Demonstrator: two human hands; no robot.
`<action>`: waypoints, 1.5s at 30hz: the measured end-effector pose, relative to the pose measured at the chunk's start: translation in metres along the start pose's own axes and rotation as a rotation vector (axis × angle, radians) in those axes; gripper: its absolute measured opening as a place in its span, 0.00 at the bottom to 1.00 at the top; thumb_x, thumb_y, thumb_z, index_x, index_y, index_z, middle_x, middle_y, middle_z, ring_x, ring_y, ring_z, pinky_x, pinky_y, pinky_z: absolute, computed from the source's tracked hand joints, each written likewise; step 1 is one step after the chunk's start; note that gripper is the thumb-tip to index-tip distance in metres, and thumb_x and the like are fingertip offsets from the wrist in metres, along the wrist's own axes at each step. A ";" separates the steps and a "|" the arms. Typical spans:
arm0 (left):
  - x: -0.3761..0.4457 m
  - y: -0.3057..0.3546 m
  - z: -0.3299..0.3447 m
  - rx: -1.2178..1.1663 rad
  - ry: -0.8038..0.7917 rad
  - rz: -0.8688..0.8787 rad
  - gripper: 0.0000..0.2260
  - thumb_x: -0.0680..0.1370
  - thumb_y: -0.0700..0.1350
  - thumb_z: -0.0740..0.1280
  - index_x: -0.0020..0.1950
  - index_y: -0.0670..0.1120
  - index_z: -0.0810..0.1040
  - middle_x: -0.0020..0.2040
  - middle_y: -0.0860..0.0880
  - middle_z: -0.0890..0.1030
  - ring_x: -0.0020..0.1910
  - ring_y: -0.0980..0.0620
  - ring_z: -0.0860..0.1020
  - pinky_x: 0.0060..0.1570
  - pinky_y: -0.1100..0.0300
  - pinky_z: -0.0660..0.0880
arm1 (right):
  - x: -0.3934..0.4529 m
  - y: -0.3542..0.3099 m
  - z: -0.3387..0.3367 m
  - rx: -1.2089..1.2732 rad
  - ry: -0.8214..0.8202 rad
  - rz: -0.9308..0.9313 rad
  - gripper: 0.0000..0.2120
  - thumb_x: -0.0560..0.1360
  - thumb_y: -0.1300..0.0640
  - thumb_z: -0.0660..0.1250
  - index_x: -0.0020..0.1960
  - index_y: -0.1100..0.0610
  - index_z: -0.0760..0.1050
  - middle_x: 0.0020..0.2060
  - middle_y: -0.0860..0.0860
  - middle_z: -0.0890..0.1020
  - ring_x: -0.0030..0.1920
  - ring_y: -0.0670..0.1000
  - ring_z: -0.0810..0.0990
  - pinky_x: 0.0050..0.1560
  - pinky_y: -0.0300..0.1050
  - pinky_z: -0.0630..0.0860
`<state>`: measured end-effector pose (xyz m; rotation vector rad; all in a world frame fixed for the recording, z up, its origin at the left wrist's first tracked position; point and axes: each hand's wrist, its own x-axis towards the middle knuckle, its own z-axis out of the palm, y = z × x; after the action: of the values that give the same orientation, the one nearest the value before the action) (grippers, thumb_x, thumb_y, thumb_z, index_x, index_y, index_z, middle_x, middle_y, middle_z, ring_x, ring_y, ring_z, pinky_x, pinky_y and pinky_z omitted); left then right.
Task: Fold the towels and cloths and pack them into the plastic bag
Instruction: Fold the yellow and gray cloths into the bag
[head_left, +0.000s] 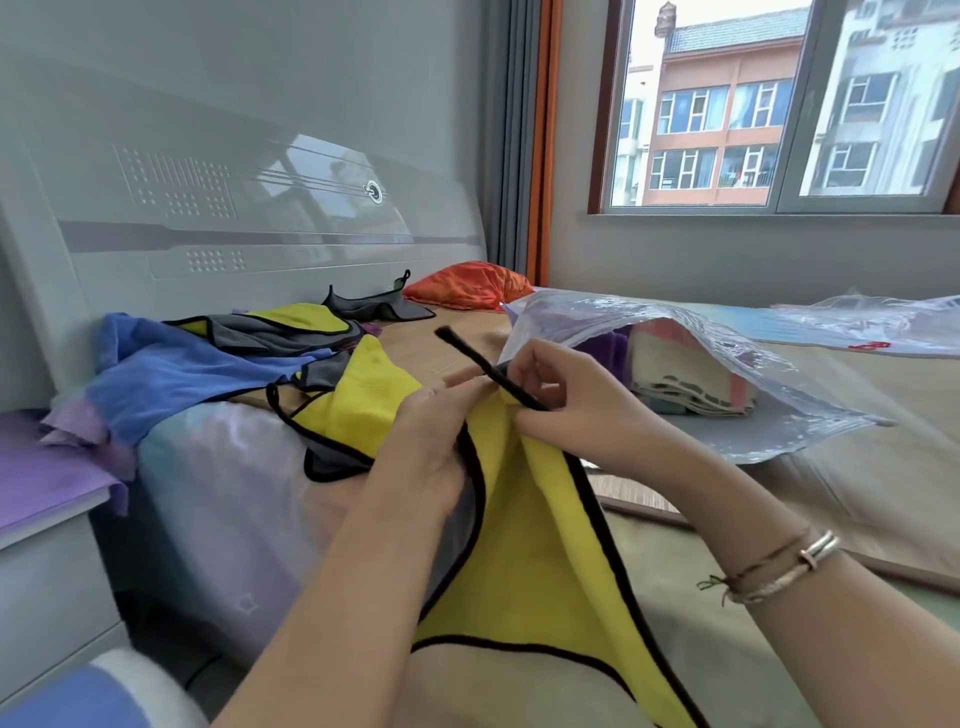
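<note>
Nightstand: a pale nightstand (47, 551) was seen at the far left, with a purple cloth (52, 467) draped over its top.
Cloth pile: a blue towel (176, 374) was heaped on the bed (218, 493) by the headboard (208, 208), with a grey and yellow black-edged cloth (291, 325) lying on it.
Further cloths: a dark grey cloth (374, 306) and an orange cloth (467, 286) were seen further back near the headboard, apart from the pile.
Left hand: the left hand (431, 441) was held over the bed's edge, its grip pinched on the top edge of the yellow towel (540, 545).
Yellow towel: it was black-edged and hung from both hands down toward the camera; another yellow part (363, 395) lay on the bed behind the left hand.
Hanging loop: a black hanging loop (483, 366) stuck up and to the left from between the fingers.
Right hand: the right hand (571, 400) was set just beside the left, its grip pinched on the same towel at the loop's base; bracelets (779, 566) were worn on the wrist.
Plastic bag: a clear plastic bag (727, 353) lay open on the bed to the right, with folded towels (691, 374) already stacked inside.
Second bag: another clear bag (872, 317) lay at the far right under the window (779, 104).
</note>
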<state>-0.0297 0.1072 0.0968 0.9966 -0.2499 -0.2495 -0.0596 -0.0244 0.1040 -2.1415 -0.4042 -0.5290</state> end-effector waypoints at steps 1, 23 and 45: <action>-0.002 0.003 -0.002 -0.039 -0.056 -0.072 0.08 0.76 0.30 0.62 0.40 0.38 0.78 0.29 0.43 0.80 0.26 0.49 0.79 0.28 0.61 0.79 | -0.001 -0.001 -0.001 0.009 0.005 0.002 0.14 0.68 0.66 0.68 0.40 0.47 0.72 0.35 0.49 0.71 0.35 0.46 0.68 0.39 0.39 0.68; -0.001 0.009 -0.025 0.058 -0.017 0.000 0.08 0.74 0.36 0.69 0.52 0.37 0.81 0.36 0.45 0.83 0.30 0.53 0.81 0.32 0.63 0.79 | 0.013 0.010 0.002 -0.263 0.203 -0.275 0.07 0.72 0.59 0.71 0.47 0.50 0.77 0.49 0.45 0.75 0.54 0.49 0.73 0.57 0.42 0.69; -0.002 0.043 -0.033 0.261 0.027 0.263 0.07 0.76 0.33 0.67 0.45 0.44 0.79 0.40 0.48 0.83 0.38 0.54 0.80 0.47 0.61 0.76 | 0.004 -0.020 -0.027 -0.140 -0.140 0.149 0.16 0.78 0.48 0.66 0.37 0.58 0.70 0.33 0.49 0.68 0.36 0.44 0.67 0.38 0.39 0.63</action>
<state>-0.0171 0.1560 0.1163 1.2110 -0.3921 0.0387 -0.0721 -0.0348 0.1343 -2.3302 -0.2877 -0.3322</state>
